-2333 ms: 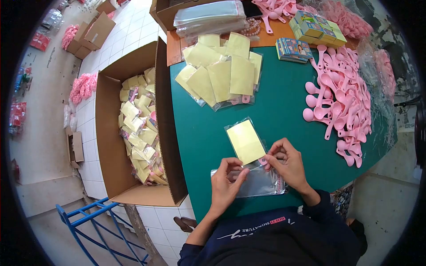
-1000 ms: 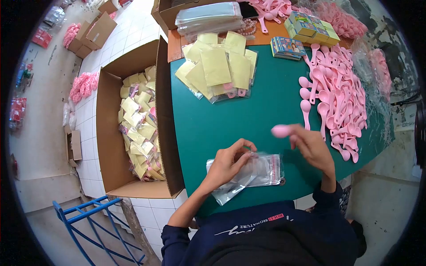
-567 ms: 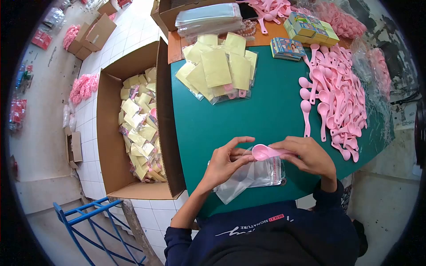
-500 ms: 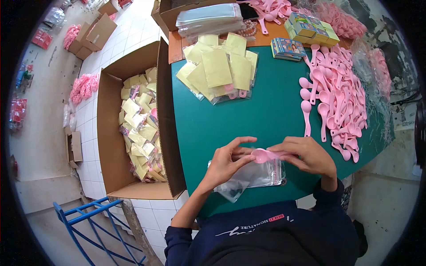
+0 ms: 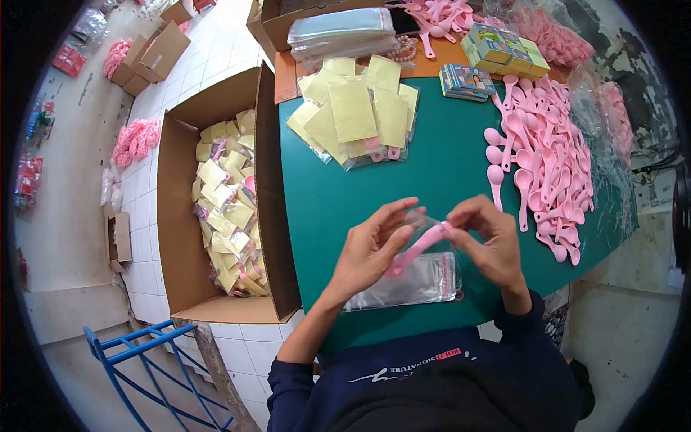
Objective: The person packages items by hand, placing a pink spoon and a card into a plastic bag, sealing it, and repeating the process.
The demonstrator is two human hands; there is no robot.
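Note:
A pink plastic spoon [image 5: 417, 246] lies slanted between my hands, its bowl end low inside a clear plastic bag [image 5: 425, 216]. My right hand [image 5: 491, 241] pinches the end of the spoon's handle. With thumb and fingers closed, my left hand [image 5: 376, 248] grips the bag by its side, around the spoon. Under both hands a stack of clear plastic bags [image 5: 425, 282] rests on the green table. Beyond them sits a pile of packed bags with pale yellow cards [image 5: 353, 111], pink handle ends showing at its lower edge.
A heap of loose pink spoons [image 5: 551, 162] covers the table's right side. Behind it are small printed card stacks [image 5: 466, 81] and yellow bundles [image 5: 504, 50]. An open cardboard box [image 5: 191, 306] of packed bags stands left, near a blue metal frame [image 5: 155, 342].
The spoon has turned from nearly level to slanted, its bowl end now down in the bag. My left hand has raised the bag off the stack; my right hand has moved slightly left and up.

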